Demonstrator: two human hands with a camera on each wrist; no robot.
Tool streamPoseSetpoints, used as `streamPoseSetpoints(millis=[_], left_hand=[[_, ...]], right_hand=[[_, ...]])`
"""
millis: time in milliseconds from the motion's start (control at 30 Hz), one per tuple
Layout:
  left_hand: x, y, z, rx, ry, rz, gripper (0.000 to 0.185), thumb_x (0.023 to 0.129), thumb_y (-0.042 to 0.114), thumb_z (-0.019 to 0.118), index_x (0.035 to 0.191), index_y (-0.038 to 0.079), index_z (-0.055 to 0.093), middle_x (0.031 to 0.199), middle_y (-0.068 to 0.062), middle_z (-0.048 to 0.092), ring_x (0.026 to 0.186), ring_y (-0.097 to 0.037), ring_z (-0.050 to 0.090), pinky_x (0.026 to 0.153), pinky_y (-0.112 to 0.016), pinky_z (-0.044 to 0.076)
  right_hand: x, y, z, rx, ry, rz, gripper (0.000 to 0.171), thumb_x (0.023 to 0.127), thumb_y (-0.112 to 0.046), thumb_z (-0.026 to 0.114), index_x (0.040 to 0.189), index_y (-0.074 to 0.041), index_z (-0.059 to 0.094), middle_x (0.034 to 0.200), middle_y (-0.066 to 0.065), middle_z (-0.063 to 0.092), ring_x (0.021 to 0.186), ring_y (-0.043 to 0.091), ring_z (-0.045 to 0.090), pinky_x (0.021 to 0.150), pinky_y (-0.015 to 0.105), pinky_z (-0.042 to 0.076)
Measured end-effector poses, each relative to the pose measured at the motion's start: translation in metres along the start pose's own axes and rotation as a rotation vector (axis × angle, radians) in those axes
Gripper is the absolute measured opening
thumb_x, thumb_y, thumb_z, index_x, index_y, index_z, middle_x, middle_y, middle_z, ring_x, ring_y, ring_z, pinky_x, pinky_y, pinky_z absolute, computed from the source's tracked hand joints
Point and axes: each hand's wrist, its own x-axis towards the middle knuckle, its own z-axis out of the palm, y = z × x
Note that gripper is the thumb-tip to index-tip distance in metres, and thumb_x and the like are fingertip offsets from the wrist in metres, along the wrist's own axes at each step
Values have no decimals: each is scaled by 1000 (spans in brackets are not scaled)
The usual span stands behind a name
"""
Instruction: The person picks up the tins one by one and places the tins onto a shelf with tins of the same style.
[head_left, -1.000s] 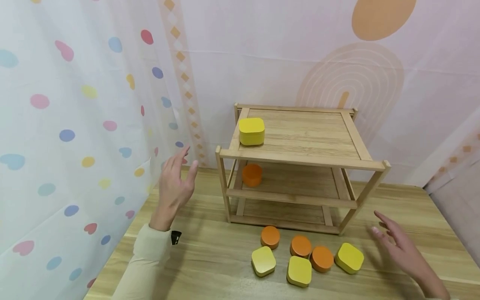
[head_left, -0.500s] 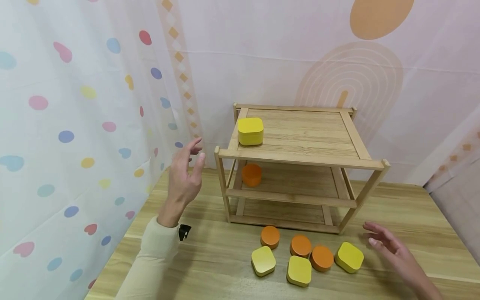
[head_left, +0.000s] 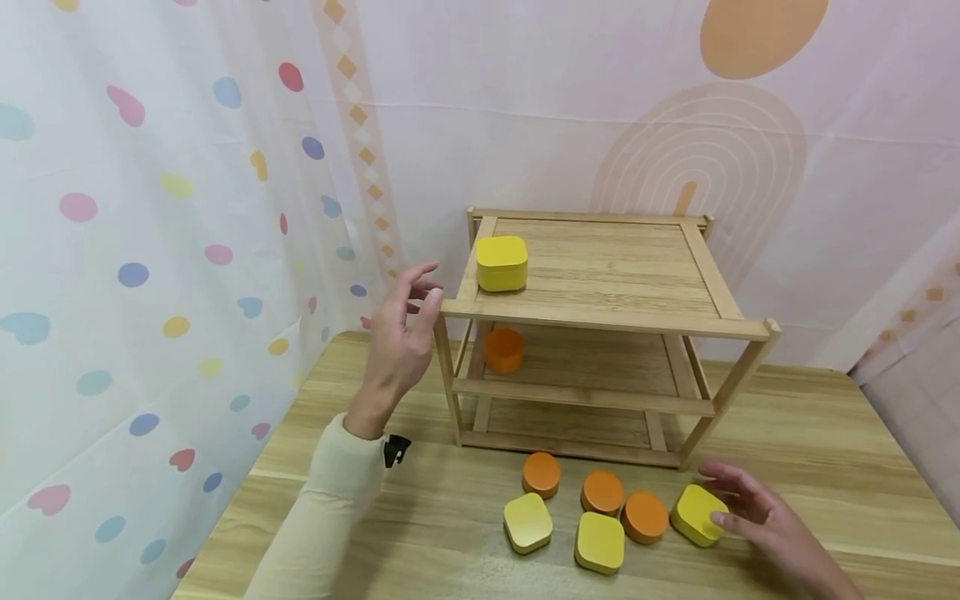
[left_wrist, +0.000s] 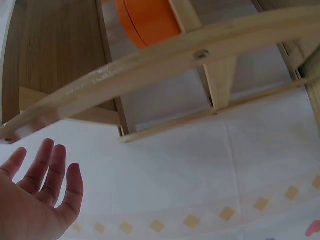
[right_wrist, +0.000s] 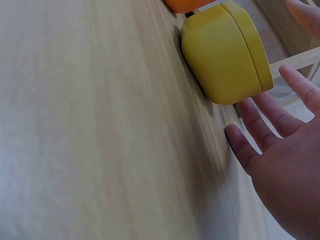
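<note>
- Table [head_left: 450, 567] of pale wood fills the floor of the scene, patterned curtains hanging behind it.
- On it stands a wooden shelf rack [head_left: 600, 321]; a yellow square tin [head_left: 502, 262] sits at the top tier's left corner, and an orange round tin [head_left: 503, 349] on the tier below.
- Left hand [head_left: 397, 346] hangs raised beside the rack's front-left post, fingers loose and spread, holding nothing.
- Right hand [head_left: 753, 512] lies low on the table, fingers straight, its fingertips at the rightmost yellow tin [head_left: 696, 513], gripping nothing.
- That tin lies in front of the rack, at the right end of a cluster of tins, just beside an orange one [head_left: 644, 516].
</note>
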Motion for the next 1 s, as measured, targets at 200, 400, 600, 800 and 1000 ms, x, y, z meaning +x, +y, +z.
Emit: streamPoseSetpoints(millis=[200, 400, 600, 800, 1000], left_hand=[[6, 4, 9, -24, 25, 13, 34, 99, 18, 56, 130, 6, 58, 102, -16, 65, 92, -20, 59, 79, -38, 48], [9, 7, 15, -33, 24, -9, 32, 98, 17, 56, 127, 4, 58, 98, -14, 67, 83, -18, 59, 73, -29, 47], [10, 5, 18, -33, 28, -53, 30, 100, 21, 55, 125, 6, 59, 98, -14, 68, 82, -17, 58, 68, -27, 43], [11, 3, 21, -52, 52, -77, 26, 102, 22, 53, 122, 8, 61, 87, -11, 64, 78, -15, 53, 66, -27, 39], [11, 2, 28, -115, 68, -96, 25, 103, 22, 52, 120, 7, 62, 83, -9, 58, 73, -17, 49, 58, -24, 37]], right_hand=[[2, 5, 4, 132, -70, -19, 54, 92, 13, 54, 141, 15, 32, 140, 4, 52, 124, -1, 51, 99, 13, 41], [2, 9, 7, 140, -106, -23, 60, 88, 14, 60, 140, 16, 31, 140, -5, 52, 120, -2, 50, 96, 11, 41], [1, 10, 8, 79, -112, 8, 68, 85, 11, 66, 143, 13, 31, 139, -11, 50, 115, -2, 50, 92, 11, 41], [1, 9, 8, 25, -92, 77, 70, 84, 3, 71, 144, 7, 34, 137, -12, 50, 111, -1, 51, 89, 13, 42], [0, 9, 9, 39, -94, 111, 67, 85, 1, 72, 142, 6, 35, 133, -10, 52, 108, 4, 53, 88, 15, 43]])
